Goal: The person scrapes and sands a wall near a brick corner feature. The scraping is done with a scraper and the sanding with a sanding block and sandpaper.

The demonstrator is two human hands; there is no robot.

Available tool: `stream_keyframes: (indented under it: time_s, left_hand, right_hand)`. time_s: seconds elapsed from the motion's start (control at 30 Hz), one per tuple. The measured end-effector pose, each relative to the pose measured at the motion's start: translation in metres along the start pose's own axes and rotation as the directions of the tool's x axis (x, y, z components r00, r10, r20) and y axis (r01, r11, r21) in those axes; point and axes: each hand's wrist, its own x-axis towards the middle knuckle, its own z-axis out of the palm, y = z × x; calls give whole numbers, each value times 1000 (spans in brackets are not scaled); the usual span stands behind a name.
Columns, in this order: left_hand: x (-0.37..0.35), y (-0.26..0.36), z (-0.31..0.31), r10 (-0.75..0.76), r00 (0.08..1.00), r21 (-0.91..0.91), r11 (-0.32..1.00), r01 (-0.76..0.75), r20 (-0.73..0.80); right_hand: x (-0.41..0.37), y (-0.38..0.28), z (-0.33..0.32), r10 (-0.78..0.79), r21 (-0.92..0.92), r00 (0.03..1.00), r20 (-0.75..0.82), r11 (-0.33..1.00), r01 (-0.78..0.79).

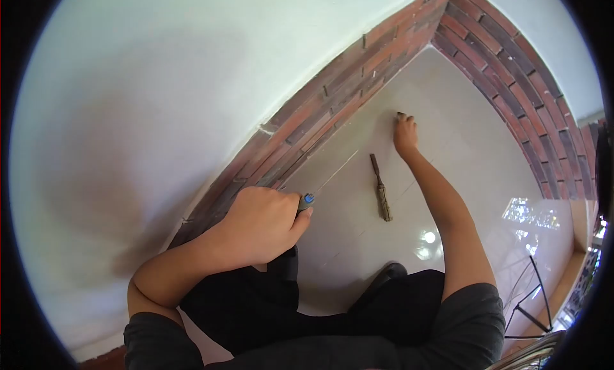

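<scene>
My left hand (pixel 265 220) is closed around a grey handle with a blue end (pixel 307 200), held in front of the brick strip at the wall's foot. The rest of that tool is hidden by the fist. Farther out, my right hand (pixel 405 133) reaches low over the tiled floor (pixel 339 236), its fingers closed on a small dark piece (pixel 401 115) too small to name. Between the two hands lies a chisel-like tool (pixel 380 188) with a flat dark blade and a worn handle, touched by neither.
Red and dark brick cladding (pixel 345 92) runs along the left wall and meets more brick (pixel 511 76) at the far corner. White wall (pixel 160 69) rises above it. A thin black metal frame (pixel 534 312) stands at the lower right. My shoe (pixel 384 277) is on the floor.
</scene>
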Motion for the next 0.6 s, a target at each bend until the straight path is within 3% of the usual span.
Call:
stream_keyframes:
  time_s: [0.07,0.13,0.17,0.23,0.33,0.37,0.47,0.6]
  left_hand:
    - [-3,-1,-5,3,1000,-19,1000,-3,-16]
    - [-6,-1,-6,10,999,-45,999,-12,-30]
    - [-7,-4,-1,89,991,-17,996,-91,-100]
    - [-9,-3,0,119,988,-38,992,-123,-100]
    - [-11,-1,0,145,986,-54,987,-150,-88]
    - [-10,-1,1,140,987,-56,988,-145,-83]
    - [-11,-2,4,135,986,-49,989,-140,-96]
    - [-15,0,3,122,988,-57,990,-127,-94]
  right_hand:
    - [10,18,3,86,138,996,-35,987,-81]
    - [11,29,-9,55,280,996,-63,959,-35]
    - [11,32,-13,149,418,989,5,898,-138]
    - [8,25,-40,304,645,937,172,684,-340]
    - [5,21,-60,224,787,889,399,415,-457]
    - [0,14,-72,216,820,890,401,348,-454]
    - [-20,-34,-123,192,747,970,147,622,-236]
    - [-6,-53,-140,21,774,987,-161,623,114]
